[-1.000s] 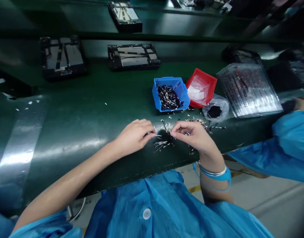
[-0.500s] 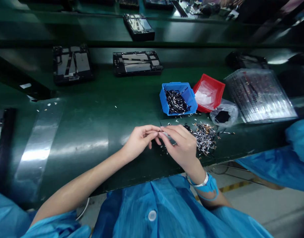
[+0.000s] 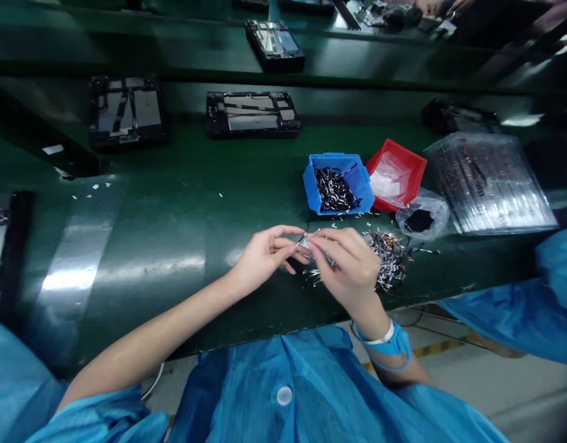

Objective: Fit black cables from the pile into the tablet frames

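My left hand [image 3: 268, 253] is closed in a pinch on a small thin dark strip [image 3: 301, 239], which looks like a little flex cable and slants up between thumb and forefinger. Close beside it, my right hand [image 3: 350, 264] has its thumb and fingers pressed together near the strip's upper end; whatever lies between those fingertips is too small to make out. Partly behind the right hand spreads a pile of small black, silver and copper-coloured flex cables [image 3: 390, 261]. Beyond the hands stands a blue bin [image 3: 314, 192] holding many black strips with white bits.
A red bin [image 3: 410, 184] with clear plastic bags, a plastic bag [image 3: 438, 218] with black pieces and stacked clear trays [image 3: 495, 184] stand to the right. Opened phone-like devices [image 3: 253, 115] lie at the back. A co-worker's blue sleeve [image 3: 509, 314] is at the right edge.
The fingertips have drawn slightly apart, my right hand shifting a little rightward. More of the dark strip shows in my left hand. The whole view has shifted slightly.
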### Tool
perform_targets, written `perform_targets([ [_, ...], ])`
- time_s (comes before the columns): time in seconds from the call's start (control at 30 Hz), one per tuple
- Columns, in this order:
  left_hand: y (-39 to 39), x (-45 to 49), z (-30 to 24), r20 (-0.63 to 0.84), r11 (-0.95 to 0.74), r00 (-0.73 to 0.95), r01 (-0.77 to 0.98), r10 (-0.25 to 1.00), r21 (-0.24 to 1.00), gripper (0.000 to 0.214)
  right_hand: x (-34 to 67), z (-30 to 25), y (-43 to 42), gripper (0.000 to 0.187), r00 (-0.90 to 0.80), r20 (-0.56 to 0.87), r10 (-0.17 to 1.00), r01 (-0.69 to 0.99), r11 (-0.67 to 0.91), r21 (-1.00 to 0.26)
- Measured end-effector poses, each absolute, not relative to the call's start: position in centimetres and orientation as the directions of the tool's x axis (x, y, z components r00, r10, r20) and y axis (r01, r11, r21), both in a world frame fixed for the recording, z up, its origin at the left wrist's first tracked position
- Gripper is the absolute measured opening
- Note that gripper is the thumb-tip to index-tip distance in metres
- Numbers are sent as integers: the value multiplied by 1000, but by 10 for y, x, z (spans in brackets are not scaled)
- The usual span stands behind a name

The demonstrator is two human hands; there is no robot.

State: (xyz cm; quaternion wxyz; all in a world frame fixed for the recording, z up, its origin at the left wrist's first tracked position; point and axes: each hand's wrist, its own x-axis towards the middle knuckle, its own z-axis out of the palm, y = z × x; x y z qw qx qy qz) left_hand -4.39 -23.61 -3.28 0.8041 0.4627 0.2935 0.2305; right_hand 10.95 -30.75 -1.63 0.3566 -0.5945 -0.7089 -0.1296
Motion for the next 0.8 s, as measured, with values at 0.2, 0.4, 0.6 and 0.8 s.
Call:
perform_targets([
  [0.2, -241, -44, -29, -213, 370, 709, -74, 673, 926, 49, 99, -19, -309, 12, -143, 582, 801, 901, 348, -257],
  [0.4, -240, -45, -31, -207, 359, 732, -55, 649, 932, 55, 114, -24, -305, 16, -121, 597, 793, 937, 290, -195],
  [0.6, -235, -47, -27, -244, 410, 763, -31, 599, 911, 63, 128, -26, -309, 34, -43, 630, 775, 972, 178, -152],
  [0.8, -225, -50, -28, -308, 512, 787, -11, 534, 859, 81, 117, -29, -304, 42, -117, 691, 713, 941, 303, -154],
])
